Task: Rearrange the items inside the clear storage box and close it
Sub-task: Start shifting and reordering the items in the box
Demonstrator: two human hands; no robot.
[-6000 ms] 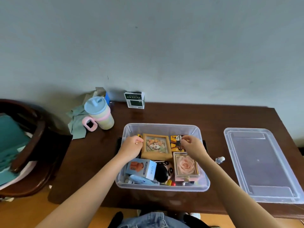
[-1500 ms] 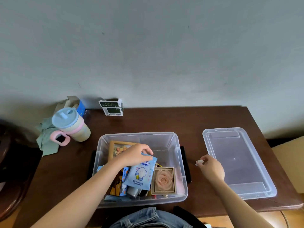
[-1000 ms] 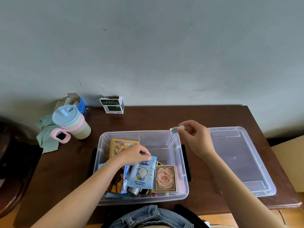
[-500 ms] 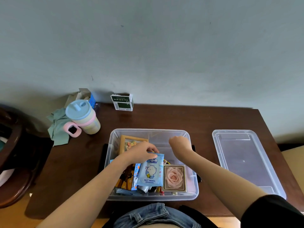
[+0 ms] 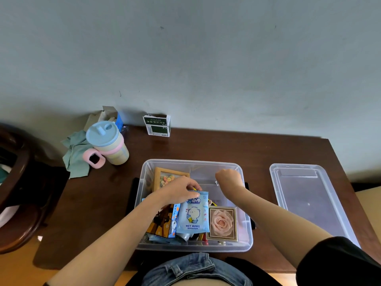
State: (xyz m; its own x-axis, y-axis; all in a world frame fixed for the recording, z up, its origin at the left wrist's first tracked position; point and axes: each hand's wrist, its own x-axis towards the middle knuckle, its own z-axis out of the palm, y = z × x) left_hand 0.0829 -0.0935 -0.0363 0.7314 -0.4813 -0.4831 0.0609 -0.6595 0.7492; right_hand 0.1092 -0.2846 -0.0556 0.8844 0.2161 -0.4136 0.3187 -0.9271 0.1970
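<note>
Cloth (image 5: 75, 153) in pale green is lying at the desk's (image 5: 206, 149) far left, with a lidded cup (image 5: 108, 144) just beside it and a small green carton (image 5: 157, 125) standing further along by the wall. Moving rightward, the clear storage box (image 5: 246, 228) is sitting open at the near edge. Inside it, the left hand (image 5: 178, 191) is pinching the top edge of a wet wipes pack (image 5: 193, 213), fingers curled around it, holding it upright between a picture frame (image 5: 165, 178) and a rose box (image 5: 222, 223). The pack is looking soft, light and slippery, so a grip on its sealed top seam is probably best. The right hand (image 5: 228, 178) is hovering over the box's emptier far right corner, fingers clenched; something tiny and pale is showing at its edge, but whether it is held I cannot tell. Furthest right, the lid (image 5: 309, 203) is lying flat, apart from the box; it looks light, stiff and flexible, best lifted by both long edges.
</note>
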